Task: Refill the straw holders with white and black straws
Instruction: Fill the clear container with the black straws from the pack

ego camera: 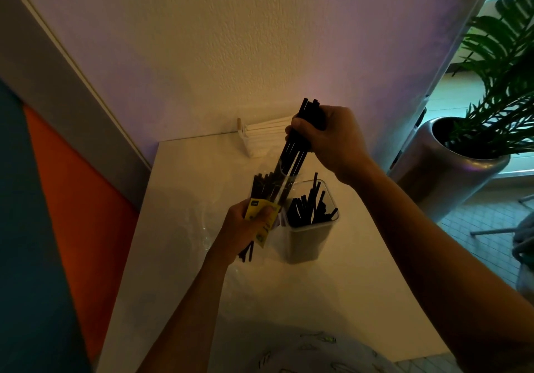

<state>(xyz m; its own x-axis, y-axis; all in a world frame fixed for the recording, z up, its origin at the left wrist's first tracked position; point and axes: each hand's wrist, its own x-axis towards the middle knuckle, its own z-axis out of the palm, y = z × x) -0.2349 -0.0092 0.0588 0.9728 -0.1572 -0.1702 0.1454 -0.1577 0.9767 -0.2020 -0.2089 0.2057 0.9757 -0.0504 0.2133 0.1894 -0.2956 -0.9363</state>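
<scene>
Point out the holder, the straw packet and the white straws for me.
holder (310,239): head view, front wall.
straw packet (261,213): head view, yellow label.
white straws (264,132): head view, middle of the bundle.

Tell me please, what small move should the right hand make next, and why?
Probably lift the bunch of black straws fully clear of the clear packet, then lower it into the holder. The right hand grips their tops, their lower ends remain inside the packet that the left hand holds, and the holder stands beside it.
</scene>
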